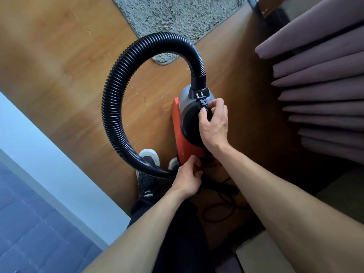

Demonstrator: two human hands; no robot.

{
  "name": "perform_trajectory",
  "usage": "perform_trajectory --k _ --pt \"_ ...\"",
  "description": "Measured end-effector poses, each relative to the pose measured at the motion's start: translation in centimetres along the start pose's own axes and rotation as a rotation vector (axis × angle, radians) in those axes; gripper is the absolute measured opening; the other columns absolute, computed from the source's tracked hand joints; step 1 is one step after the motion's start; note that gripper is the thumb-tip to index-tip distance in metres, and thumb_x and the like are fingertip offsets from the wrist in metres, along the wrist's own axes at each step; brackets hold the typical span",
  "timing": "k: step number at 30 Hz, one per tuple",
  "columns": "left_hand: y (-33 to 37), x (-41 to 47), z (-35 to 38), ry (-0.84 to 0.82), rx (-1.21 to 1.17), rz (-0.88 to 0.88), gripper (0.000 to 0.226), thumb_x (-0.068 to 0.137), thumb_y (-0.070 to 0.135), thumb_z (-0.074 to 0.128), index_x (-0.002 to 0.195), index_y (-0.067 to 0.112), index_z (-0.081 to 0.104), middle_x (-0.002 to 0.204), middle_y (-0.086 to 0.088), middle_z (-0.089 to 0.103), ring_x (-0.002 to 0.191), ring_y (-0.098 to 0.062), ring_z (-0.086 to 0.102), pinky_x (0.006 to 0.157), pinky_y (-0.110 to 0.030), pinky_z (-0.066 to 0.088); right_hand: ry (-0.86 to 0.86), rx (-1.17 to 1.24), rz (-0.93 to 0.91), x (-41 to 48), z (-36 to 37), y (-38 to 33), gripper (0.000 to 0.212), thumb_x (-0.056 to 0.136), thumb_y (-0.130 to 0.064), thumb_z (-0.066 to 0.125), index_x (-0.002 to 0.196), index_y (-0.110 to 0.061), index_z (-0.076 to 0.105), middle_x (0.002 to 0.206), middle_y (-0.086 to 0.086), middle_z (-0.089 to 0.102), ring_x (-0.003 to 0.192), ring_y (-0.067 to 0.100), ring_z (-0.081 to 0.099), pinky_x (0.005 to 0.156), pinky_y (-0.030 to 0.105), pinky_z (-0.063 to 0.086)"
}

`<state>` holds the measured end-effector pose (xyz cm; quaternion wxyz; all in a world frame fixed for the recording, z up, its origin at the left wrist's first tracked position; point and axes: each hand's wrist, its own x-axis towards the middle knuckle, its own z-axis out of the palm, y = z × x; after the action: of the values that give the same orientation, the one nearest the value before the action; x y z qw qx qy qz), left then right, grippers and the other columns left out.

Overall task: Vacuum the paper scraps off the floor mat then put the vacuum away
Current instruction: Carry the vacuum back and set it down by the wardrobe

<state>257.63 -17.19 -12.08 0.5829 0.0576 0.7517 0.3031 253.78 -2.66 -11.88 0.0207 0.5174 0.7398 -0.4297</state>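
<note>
A red and grey canister vacuum (186, 123) stands on the wooden floor below me. Its black ribbed hose (118, 91) loops up and left from the top and comes back down near my feet. My right hand (213, 123) pinches the black power plug (202, 99), its two metal pins pointing up, against the vacuum's top. My left hand (187, 178) has its fingers curled at the vacuum's lower rear end; what it holds is hidden in shadow. The grey shaggy floor mat (177, 16) lies at the top, with no scraps visible on it.
Folded mauve curtains (319, 75) hang at the right. A loose black power cord (220, 209) coils on the floor beside my legs. My dark shoes (149, 174) stand by the hose end. A pale blue wall or bed edge (39, 164) runs along the left.
</note>
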Motion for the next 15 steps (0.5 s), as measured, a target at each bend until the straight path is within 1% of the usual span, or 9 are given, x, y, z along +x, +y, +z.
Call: perform_trajectory --k 3,5,6,7,8,9,11,13,15 --pt "0.0 0.6 -0.6 -0.01 0.063 -0.029 0.017 0.09 0.008 0.058 0.102 0.016 0.051 0.087 0.003 0.058 0.089 -0.022 0.058 0.074 -0.029 0.045 0.022 0.02 0.028 0.0 0.2 -0.1 0.015 0.094 -0.026 0.05 0.103 -0.015 0.045 0.102 0.002 0.046 0.083 0.011 0.049 0.08 0.03 0.045" --pt "0.1 0.6 -1.9 -0.046 0.16 -0.031 0.025 0.088 0.013 0.062 0.108 0.014 0.049 0.091 0.002 0.056 0.094 -0.023 0.057 0.078 -0.029 0.043 0.026 0.029 0.046 -0.1 0.2 -0.3 0.014 0.094 -0.026 0.05 0.102 -0.016 0.045 0.101 0.002 0.046 0.081 0.01 0.048 0.079 0.03 0.045" --pt "0.3 0.3 -2.8 -0.047 0.229 0.003 0.027 0.087 0.016 0.063 0.109 0.016 0.047 0.094 0.0 0.057 0.095 -0.026 0.058 0.082 -0.032 0.046 0.028 0.029 0.052 -0.1 0.3 -0.4 0.014 0.094 -0.026 0.05 0.102 -0.016 0.045 0.101 0.002 0.046 0.081 0.009 0.047 0.079 0.03 0.044" --pt "0.7 -0.2 -3.9 -0.003 0.302 0.082 0.027 0.086 0.018 0.063 0.108 0.019 0.046 0.095 -0.001 0.058 0.092 -0.027 0.06 0.082 -0.037 0.05 0.028 0.028 0.059 -0.2 0.3 -0.6 0.014 0.094 -0.025 0.05 0.102 -0.016 0.044 0.101 0.002 0.046 0.083 0.01 0.047 0.08 0.03 0.044" --pt "1.2 -1.0 -4.9 0.093 0.366 0.197 0.024 0.085 0.019 0.061 0.104 0.02 0.047 0.092 0.0 0.058 0.085 -0.026 0.061 0.077 -0.04 0.053 0.03 0.028 0.068 -0.2 0.2 -0.7 0.013 0.093 -0.025 0.05 0.102 -0.017 0.044 0.101 0.002 0.046 0.085 0.011 0.048 0.08 0.03 0.043" --pt "1.7 -2.0 -6.1 0.225 0.407 0.315 0.019 0.084 0.019 0.061 0.099 0.02 0.049 0.087 0.002 0.055 0.076 -0.024 0.059 0.068 -0.041 0.054 0.031 0.031 0.078 -0.2 0.2 -0.9 0.012 0.093 -0.024 0.049 0.103 -0.019 0.044 0.101 0.002 0.046 0.086 0.013 0.048 0.08 0.031 0.043" --pt "2.9 -4.1 -8.4 0.505 0.45 0.488 0.016 0.08 0.02 0.062 0.093 0.015 0.053 0.082 0.002 0.052 0.07 -0.02 0.055 0.056 -0.034 0.051 0.025 0.038 0.098 -0.1 0.0 -1.2 0.012 0.091 -0.023 0.049 0.102 -0.021 0.044 0.1 0.001 0.045 0.086 0.014 0.049 0.08 0.032 0.043" --pt "3.1 -5.6 -10.6 0.723 0.464 0.534 0.024 0.078 0.022 0.063 0.096 0.01 0.052 0.087 -0.005 0.052 0.076 -0.022 0.055 0.055 -0.029 0.046 0.01 0.039 0.108 -0.2 0.0 -1.4 0.013 0.091 -0.023 0.049 0.103 -0.023 0.043 0.1 0.001 0.045 0.087 0.014 0.049 0.08 0.032 0.043" --pt "2.1 -6.2 -12.6 0.878 0.406 0.457 0.038 0.075 0.023 0.068 0.103 0.009 0.046 0.095 -0.011 0.049 0.085 -0.027 0.054 0.063 -0.033 0.047 0.003 0.041 0.116 -0.3 -0.1 -1.6 0.014 0.092 -0.024 0.05 0.104 -0.024 0.042 0.101 0.001 0.046 0.092 0.014 0.049 0.082 0.033 0.044"
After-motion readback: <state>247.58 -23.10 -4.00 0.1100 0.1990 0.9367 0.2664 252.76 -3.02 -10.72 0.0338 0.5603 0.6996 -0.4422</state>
